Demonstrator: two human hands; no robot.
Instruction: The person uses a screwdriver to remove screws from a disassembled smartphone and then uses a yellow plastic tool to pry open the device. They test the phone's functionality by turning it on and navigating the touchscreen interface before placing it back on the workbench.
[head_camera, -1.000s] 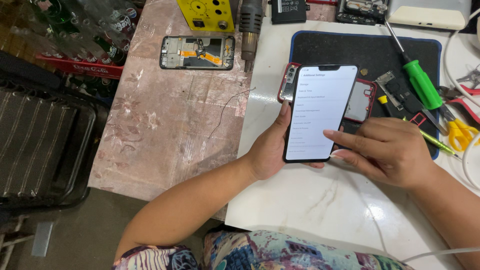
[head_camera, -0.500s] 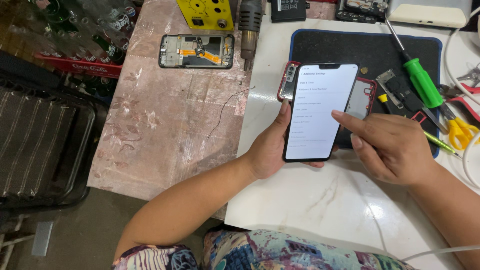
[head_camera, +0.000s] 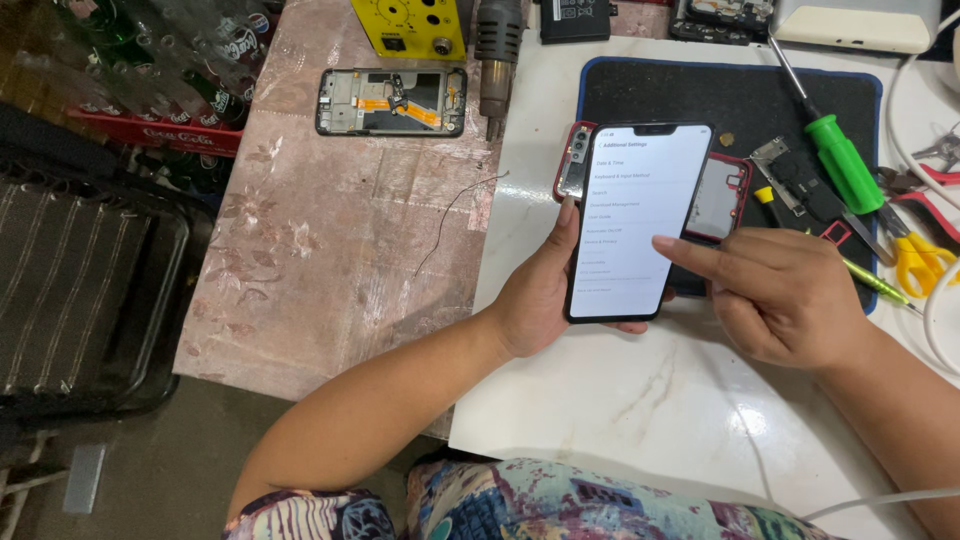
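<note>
My left hand (head_camera: 540, 290) holds a smartphone (head_camera: 630, 215) upright above the white table (head_camera: 640, 410), its lit screen showing a white menu of text lines. My right hand (head_camera: 785, 290) hovers at the phone's right edge, the index finger stretched out with its tip at the screen's right side, the other fingers curled and holding nothing. Behind the phone a red phone frame (head_camera: 718, 195) lies on a black work mat (head_camera: 730, 100).
An opened phone chassis (head_camera: 392, 102) lies on the pink marble slab (head_camera: 330, 230). A green-handled screwdriver (head_camera: 835, 150), yellow-handled scissors (head_camera: 915, 260), small metal parts, a yellow device (head_camera: 408, 25) and a heat gun (head_camera: 498, 45) sit around the mat. A dark chair (head_camera: 80, 290) stands at left.
My right index finger has slid up from the lower part of the screen toward its right-hand middle. The phone and left hand stay almost still.
</note>
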